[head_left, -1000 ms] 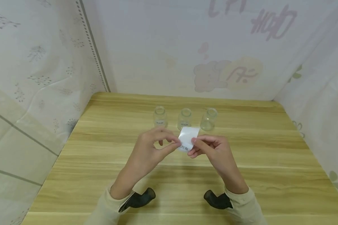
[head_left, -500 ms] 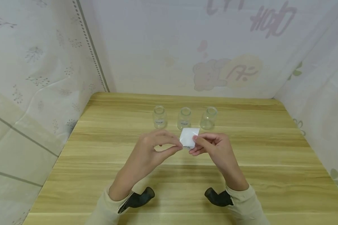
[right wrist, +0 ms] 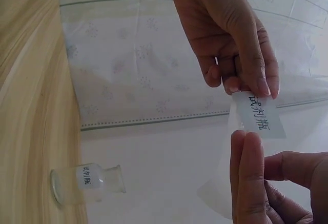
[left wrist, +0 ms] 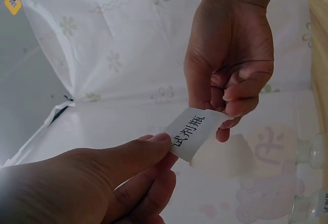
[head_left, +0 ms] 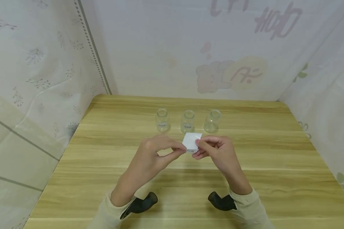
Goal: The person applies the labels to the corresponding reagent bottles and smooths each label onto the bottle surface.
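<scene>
Above the table, my left hand (head_left: 150, 157) pinches one end of a sticker label (left wrist: 188, 131) with dark handwritten characters between thumb and fingertips. My right hand (head_left: 222, 154) holds the white backing paper (head_left: 191, 140) between thumb and fingers. In the right wrist view, the label (right wrist: 262, 115) stretches between both hands, and the curved backing (right wrist: 218, 188) hangs beside it. Behind the hands stand three clear glass bottles without caps: a left bottle (head_left: 162, 120) and a middle bottle (head_left: 187, 121), both with small written labels, and a right bottle (head_left: 212, 121) showing plain glass.
The wooden table (head_left: 109, 133) reaches back to a printed cloth wall (head_left: 149, 57), with cloth hanging at both sides. Black curved wrist mounts (head_left: 143, 202) stick out from the sleeve cuffs over the table front.
The backing paper has tilted, so its written lower edge shows less from above. My left fingertips have shifted slightly right along with the label's edge. The bottles stay where they were.
</scene>
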A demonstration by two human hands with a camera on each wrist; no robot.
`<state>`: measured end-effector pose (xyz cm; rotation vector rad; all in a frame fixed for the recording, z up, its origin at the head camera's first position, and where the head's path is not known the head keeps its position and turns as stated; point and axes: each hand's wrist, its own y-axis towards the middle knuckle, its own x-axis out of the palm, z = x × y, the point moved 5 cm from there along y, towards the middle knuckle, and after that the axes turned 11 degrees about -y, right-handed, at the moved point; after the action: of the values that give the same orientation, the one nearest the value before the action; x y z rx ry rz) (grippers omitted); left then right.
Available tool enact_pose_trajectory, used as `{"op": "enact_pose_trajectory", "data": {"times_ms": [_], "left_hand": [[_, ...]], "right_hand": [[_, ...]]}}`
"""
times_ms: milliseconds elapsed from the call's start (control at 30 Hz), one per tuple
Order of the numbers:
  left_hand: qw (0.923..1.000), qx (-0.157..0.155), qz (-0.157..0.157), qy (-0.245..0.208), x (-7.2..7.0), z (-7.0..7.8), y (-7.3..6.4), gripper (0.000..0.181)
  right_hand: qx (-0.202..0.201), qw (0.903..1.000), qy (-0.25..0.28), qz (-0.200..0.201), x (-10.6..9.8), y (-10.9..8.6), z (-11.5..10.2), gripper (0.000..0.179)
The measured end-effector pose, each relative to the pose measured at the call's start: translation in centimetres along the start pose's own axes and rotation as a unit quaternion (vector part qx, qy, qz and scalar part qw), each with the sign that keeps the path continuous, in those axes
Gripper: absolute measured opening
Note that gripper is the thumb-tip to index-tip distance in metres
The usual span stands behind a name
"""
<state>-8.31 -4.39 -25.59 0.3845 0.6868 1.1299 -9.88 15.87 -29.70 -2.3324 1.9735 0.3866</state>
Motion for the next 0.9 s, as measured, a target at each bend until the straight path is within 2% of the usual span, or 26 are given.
{"op": "enact_pose_trajectory", "data": {"times_ms": [167,300,433,533,700,767,833,900], "left_hand": [[0.9997,-0.026,0.003,0.005,-0.2,0.1,0.0,0.012],[0.9989,-0.045,0.012,-0.009,-0.5,0.2,0.0,0.011],[0.9973,-0.067,0.022,-0.021,-0.9,0.2,-0.1,0.009],[0.9956,-0.089,0.025,-0.016,-1.2,-0.1,-0.2,0.006],[0.9916,-0.128,0.022,-0.003,-1.3,-0.8,-0.2,0.005],[0.9904,-0.136,0.021,-0.005,-1.3,-1.1,-0.3,0.007],[0.9896,-0.142,0.021,-0.009,-1.4,-1.3,-0.3,0.01],[0.9891,-0.145,0.021,-0.013,-1.4,-1.5,-0.4,0.012]], "right_hand": [[0.02,0.9997,-0.015,-0.003,0.1,0.1,0.5,0.02],[0.037,0.999,-0.021,-0.011,0.3,0.3,1.1,0.02],[0.073,0.9953,-0.03,-0.056,1.1,0.4,2.4,0.02],[0.106,0.9855,-0.042,-0.126,2.8,0.1,4.0,0.02],[0.135,0.9562,-0.066,-0.251,6.6,-0.7,7.5,0.014],[0.144,0.9467,-0.073,-0.279,7.6,-1.0,8.6,0.011],[0.154,0.9419,-0.083,-0.287,8.0,-1.2,9.1,0.009],[0.151,0.9384,-0.118,-0.288,7.8,-1.2,9.2,0.009]]}}
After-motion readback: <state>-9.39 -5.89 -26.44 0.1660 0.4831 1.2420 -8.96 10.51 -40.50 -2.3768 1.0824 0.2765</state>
